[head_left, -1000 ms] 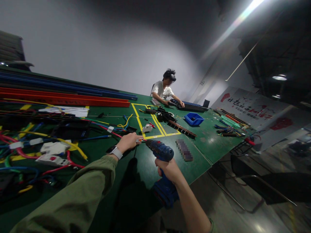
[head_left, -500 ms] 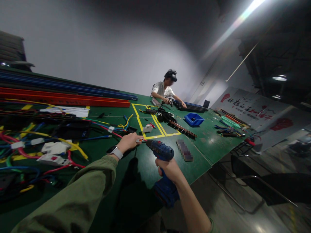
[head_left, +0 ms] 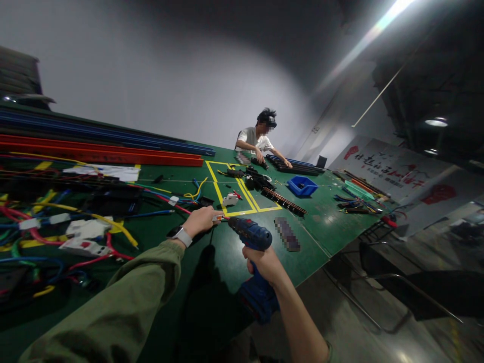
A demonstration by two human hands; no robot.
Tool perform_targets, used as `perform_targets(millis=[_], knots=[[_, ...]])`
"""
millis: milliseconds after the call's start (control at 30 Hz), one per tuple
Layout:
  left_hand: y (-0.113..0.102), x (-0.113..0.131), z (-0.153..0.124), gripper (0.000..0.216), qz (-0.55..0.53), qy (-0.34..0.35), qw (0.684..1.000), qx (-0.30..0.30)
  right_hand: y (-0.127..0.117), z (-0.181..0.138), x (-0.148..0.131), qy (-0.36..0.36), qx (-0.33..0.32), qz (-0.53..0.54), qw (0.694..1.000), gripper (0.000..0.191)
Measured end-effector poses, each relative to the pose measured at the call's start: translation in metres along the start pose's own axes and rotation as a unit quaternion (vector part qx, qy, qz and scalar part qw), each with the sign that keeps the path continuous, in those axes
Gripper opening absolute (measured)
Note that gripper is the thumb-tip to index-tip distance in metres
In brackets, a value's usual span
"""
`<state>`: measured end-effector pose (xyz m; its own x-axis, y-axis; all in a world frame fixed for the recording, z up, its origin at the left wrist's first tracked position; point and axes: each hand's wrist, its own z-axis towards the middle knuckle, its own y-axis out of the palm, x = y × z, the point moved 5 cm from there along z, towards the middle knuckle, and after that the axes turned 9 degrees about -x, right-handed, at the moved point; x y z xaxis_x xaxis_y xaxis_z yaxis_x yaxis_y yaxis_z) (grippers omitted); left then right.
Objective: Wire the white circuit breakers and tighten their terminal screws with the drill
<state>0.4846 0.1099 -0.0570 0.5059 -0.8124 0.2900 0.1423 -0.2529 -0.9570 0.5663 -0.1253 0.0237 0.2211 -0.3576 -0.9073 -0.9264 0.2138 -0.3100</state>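
Note:
My right hand (head_left: 262, 261) is wrapped round the grip of a blue cordless drill (head_left: 254, 235), its chuck pointing left. My left hand (head_left: 202, 221) pinches a small white-and-orange part (head_left: 218, 218), mostly covered by the fingers. The drill's tip is close against this part; whether it touches I cannot tell. Red wire (head_left: 183, 209) runs along the table to the left hand. Just beyond it, a white circuit breaker (head_left: 230, 199) with a bit of red lies inside the yellow tape outline.
Wires, white breakers (head_left: 85, 247) and a black tray (head_left: 113, 200) crowd the green table's left side. Behind them lie orange (head_left: 159, 158) and blue rails. A blue bin (head_left: 302, 186) and a copper-coloured strip (head_left: 285, 201) are farther right. A co-worker (head_left: 255, 138) sits across the table.
My hands and the drill hold nearly the same place. Across the table, the co-worker's hand has come up off a dark drill, which now lies lower on the table.

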Motion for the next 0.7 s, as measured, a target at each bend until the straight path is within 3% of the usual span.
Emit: perform_targets(millis=[700], knots=[[0.003, -0.0032, 0.0038, 0.045, -0.007, 0.0, 1.0, 0.001, -0.0007, -0.001, -0.0018, -0.004, -0.005, -0.004, 1.0, 0.007]])
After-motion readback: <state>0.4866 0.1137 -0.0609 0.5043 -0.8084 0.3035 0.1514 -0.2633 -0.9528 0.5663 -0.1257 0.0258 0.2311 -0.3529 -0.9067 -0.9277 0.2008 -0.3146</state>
